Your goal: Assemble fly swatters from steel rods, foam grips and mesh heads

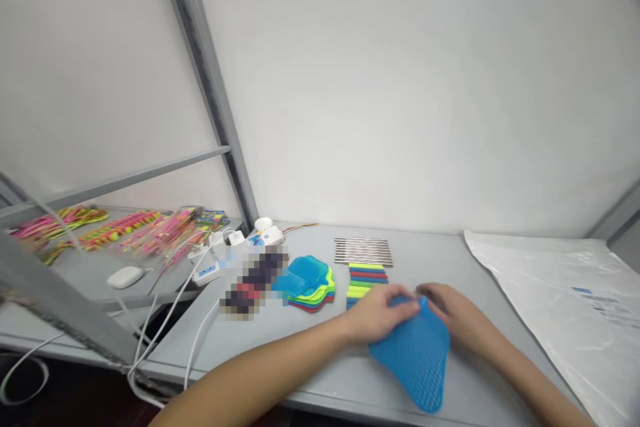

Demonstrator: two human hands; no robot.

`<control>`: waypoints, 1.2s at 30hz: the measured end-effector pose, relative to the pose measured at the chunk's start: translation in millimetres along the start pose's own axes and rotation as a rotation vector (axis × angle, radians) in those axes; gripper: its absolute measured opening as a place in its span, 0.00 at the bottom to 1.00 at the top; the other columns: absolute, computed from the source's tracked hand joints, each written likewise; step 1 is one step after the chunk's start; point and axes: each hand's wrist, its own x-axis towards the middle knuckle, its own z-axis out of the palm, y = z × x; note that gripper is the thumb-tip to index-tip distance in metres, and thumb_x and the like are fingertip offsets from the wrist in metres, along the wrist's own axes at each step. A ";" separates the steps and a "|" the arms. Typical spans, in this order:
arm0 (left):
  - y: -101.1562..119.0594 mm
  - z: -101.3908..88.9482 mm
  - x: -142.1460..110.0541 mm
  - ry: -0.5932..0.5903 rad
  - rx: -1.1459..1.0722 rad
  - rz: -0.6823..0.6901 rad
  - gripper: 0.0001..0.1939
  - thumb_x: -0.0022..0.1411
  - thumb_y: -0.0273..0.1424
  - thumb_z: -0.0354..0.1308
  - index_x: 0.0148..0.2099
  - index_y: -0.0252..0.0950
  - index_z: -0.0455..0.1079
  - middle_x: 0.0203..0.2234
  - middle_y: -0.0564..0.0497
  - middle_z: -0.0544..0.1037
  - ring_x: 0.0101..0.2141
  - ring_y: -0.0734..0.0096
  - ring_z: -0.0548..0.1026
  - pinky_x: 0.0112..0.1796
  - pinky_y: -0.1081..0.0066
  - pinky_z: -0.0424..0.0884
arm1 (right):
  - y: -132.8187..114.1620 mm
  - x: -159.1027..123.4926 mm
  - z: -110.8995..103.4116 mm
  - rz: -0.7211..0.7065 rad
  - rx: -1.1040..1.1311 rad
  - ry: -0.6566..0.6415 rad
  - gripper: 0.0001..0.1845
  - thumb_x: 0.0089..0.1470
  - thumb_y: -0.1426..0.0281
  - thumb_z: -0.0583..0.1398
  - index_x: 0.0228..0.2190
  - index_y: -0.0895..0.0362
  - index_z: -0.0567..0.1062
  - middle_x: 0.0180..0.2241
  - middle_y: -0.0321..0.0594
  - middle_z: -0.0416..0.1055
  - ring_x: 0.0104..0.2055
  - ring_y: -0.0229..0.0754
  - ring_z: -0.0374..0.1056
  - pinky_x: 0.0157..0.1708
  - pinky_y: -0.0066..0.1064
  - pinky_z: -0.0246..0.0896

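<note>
A blue perforated fly swatter head (417, 360) is tilted with its broad end towards me, above the front of the table. My left hand (383, 313) pinches it near its narrow neck, thumb on top. On the neck's other side, my right hand (457, 317) has its fingers curled in against it; its fingertips are partly hidden. Just beyond my left hand lie coloured handle tubes (367, 273) in yellow, blue, red and green, some covered by the hand. Behind them is a row of shiny metal rods (364, 251). Left of the tubes sits a stack of swatter heads (310, 280), blue uppermost.
White power strips (206, 272) and cables stand at the table's left, beside a blurred-out patch. A grey metal post (213, 80) rises there. A white plastic sheet (555, 300) covers the right side. Bagged pink and yellow items (165, 230) lie on the neighbouring shelf.
</note>
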 end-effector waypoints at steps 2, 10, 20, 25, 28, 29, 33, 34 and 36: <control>-17.3 10.1 1.3 -0.179 -0.062 -0.105 0.21 0.59 0.47 0.57 0.46 0.35 0.74 0.33 0.52 0.77 0.35 0.69 0.73 0.36 0.72 0.67 | -5.1 30.8 -11.0 0.001 0.054 0.013 0.21 0.60 0.58 0.49 0.43 0.55 0.75 0.43 0.46 0.77 0.44 0.50 0.72 0.44 0.38 0.64; -32.5 -7.8 5.7 -0.462 -0.025 -0.155 0.25 0.53 0.51 0.62 0.45 0.39 0.75 0.36 0.52 0.77 0.39 0.68 0.71 0.41 0.72 0.66 | -37.1 168.5 12.6 -0.124 0.037 0.000 0.16 0.61 0.66 0.50 0.38 0.55 0.76 0.42 0.45 0.74 0.43 0.46 0.69 0.42 0.33 0.60; -32.4 -22.5 13.4 -0.546 -0.002 -0.246 0.25 0.48 0.51 0.65 0.46 0.45 0.75 0.34 0.56 0.74 0.36 0.70 0.70 0.36 0.74 0.66 | -49.4 221.6 33.0 -0.229 -0.035 -0.254 0.11 0.59 0.65 0.58 0.37 0.57 0.76 0.43 0.45 0.71 0.43 0.46 0.68 0.43 0.35 0.62; -31.9 -24.0 15.4 -0.572 -0.010 -0.255 0.25 0.47 0.49 0.67 0.46 0.46 0.75 0.34 0.56 0.74 0.37 0.70 0.71 0.37 0.74 0.66 | -45.1 234.7 34.2 -0.158 -0.062 -0.395 0.16 0.61 0.64 0.58 0.48 0.57 0.71 0.49 0.44 0.69 0.46 0.44 0.69 0.44 0.42 0.67; -32.7 -23.2 15.0 -0.565 0.002 -0.251 0.25 0.48 0.50 0.66 0.46 0.45 0.75 0.36 0.55 0.75 0.38 0.69 0.71 0.37 0.73 0.67 | -43.4 240.1 34.0 -0.124 -0.051 -0.452 0.17 0.61 0.64 0.57 0.50 0.56 0.70 0.51 0.45 0.68 0.46 0.45 0.69 0.45 0.43 0.67; -33.0 -22.8 14.7 -0.560 0.013 -0.253 0.26 0.48 0.50 0.66 0.47 0.45 0.74 0.36 0.55 0.75 0.38 0.68 0.72 0.37 0.73 0.67 | -43.1 241.0 33.8 -0.118 -0.043 -0.465 0.17 0.61 0.64 0.57 0.49 0.56 0.70 0.51 0.45 0.68 0.47 0.45 0.69 0.45 0.43 0.67; -33.1 -22.2 13.7 -0.536 0.036 -0.264 0.27 0.49 0.51 0.64 0.48 0.44 0.74 0.37 0.54 0.75 0.38 0.67 0.72 0.37 0.72 0.66 | -42.8 241.8 34.0 -0.113 -0.012 -0.479 0.17 0.61 0.64 0.58 0.50 0.57 0.70 0.51 0.44 0.68 0.47 0.45 0.69 0.45 0.43 0.67; -33.3 -22.1 13.5 -0.532 0.034 -0.269 0.27 0.49 0.51 0.65 0.49 0.44 0.73 0.36 0.54 0.75 0.37 0.68 0.71 0.37 0.72 0.66 | -42.9 241.6 34.1 -0.113 -0.007 -0.477 0.17 0.61 0.64 0.58 0.50 0.57 0.70 0.51 0.45 0.68 0.47 0.45 0.69 0.45 0.43 0.67; -34.3 -20.7 12.8 -0.520 0.027 -0.281 0.28 0.47 0.50 0.66 0.49 0.44 0.73 0.35 0.55 0.74 0.36 0.69 0.70 0.36 0.72 0.65 | -43.0 241.0 34.0 -0.116 0.000 -0.480 0.17 0.61 0.64 0.58 0.50 0.57 0.69 0.51 0.45 0.68 0.47 0.45 0.69 0.45 0.43 0.67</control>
